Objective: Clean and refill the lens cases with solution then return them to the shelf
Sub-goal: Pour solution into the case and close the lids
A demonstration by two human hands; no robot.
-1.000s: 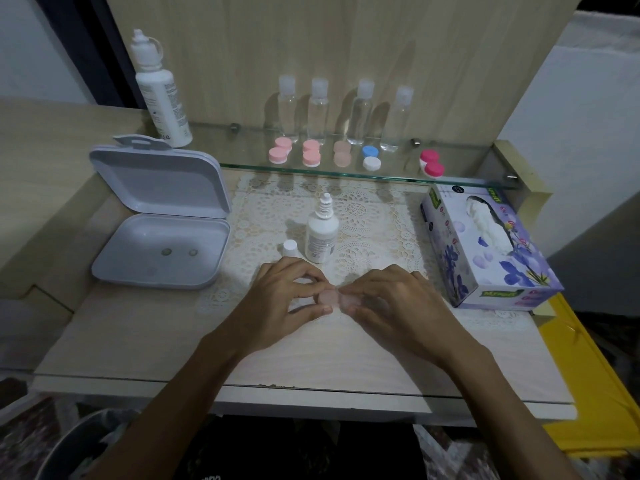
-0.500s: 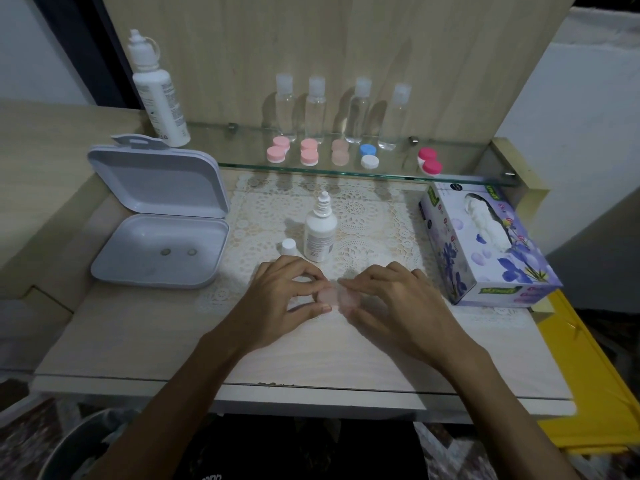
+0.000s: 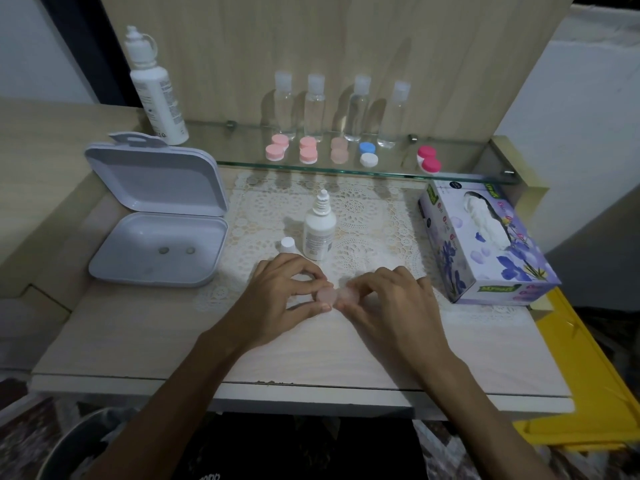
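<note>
Both hands were on the pale pink lens case [image 3: 334,295], just in front of the small solution bottle [image 3: 318,232] on the lace mat [image 3: 367,216]. Left hand [image 3: 277,299] pinched its left cap w/ thumb + fingers, right hand [image 3: 391,306] pinched the right side. Bottle was uncapped, its white cap [image 3: 287,244] standing just left of it. Behind the bottle, glass shelf [image 3: 460,171] held five more cases + four clear bottles. Open white box [image 3: 156,216] sat left of the bottle, tissue box [image 3: 485,244] to the right.
</note>
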